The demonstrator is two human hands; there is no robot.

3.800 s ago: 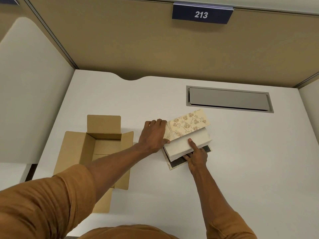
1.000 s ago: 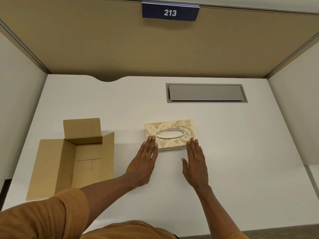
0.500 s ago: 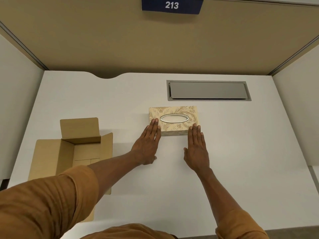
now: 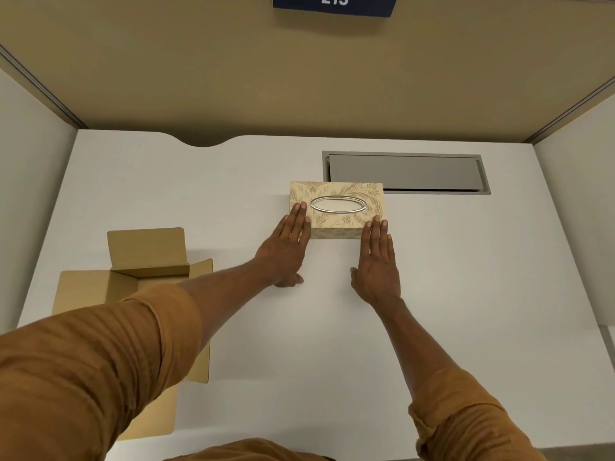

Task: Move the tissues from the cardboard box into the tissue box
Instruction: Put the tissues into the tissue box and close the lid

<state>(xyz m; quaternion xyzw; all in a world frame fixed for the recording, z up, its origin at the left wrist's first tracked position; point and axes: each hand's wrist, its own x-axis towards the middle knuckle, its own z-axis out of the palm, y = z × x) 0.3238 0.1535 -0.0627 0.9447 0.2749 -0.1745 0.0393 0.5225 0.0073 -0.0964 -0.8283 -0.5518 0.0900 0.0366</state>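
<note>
Final step: tissue box [image 4: 336,207] closed on desk [image 4: 466,277]. Left hand [image 4: 286,251], right hand [image 4: 376,264] flat, fingers extended, gripping nothing. Next: withdraw hands.

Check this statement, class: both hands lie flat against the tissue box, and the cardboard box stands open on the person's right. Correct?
Not quite. The head view shows the cardboard box open on the person's left. Both hands, left and right, do lie flat against the tissue box.

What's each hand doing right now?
Left hand: open, flat, fingertips on the tissue box.
Right hand: open, flat, fingertips at the box's near edge.
</note>
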